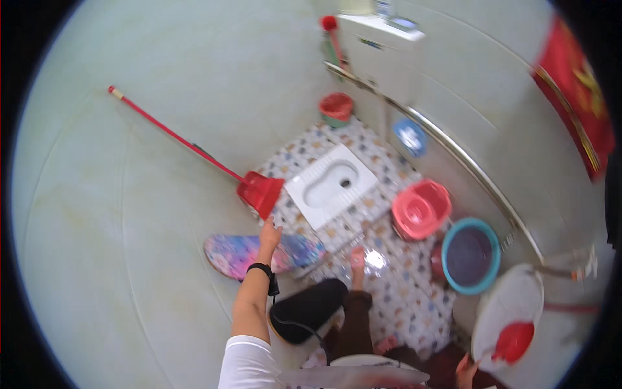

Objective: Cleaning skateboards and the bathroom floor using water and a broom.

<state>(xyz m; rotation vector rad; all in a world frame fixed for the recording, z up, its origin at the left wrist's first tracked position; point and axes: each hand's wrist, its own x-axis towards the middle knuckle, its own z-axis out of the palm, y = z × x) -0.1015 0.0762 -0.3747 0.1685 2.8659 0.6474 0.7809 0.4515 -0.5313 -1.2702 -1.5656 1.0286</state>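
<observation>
Near the left edge of the patterned tile floor (414,305), the left hand (269,235) is stretched forward on a straight arm, a black wristband (261,268) at the wrist, its fingers close together and reaching up toward the red dustpan (260,192). Whether the fingertips touch the pan is unclear; nothing shows clasped in the hand. The pan's long red handle (170,132) slants up to the left across the pale wall. Just beside the hand lies a colourful oval mat or board (240,253), partly hidden by the forearm. The right hand (465,372), low at the bottom edge and partly cut off, holds the handle of a red scoop (513,341) over a white basin (512,301); its grip is hard to make out. A white squat toilet (332,185) sits in the floor's middle, with a pink basin (421,209) and a teal-rimmed bucket (471,255) toward the right edge. A bare foot (357,259) stands on the wet tiles.
</observation>
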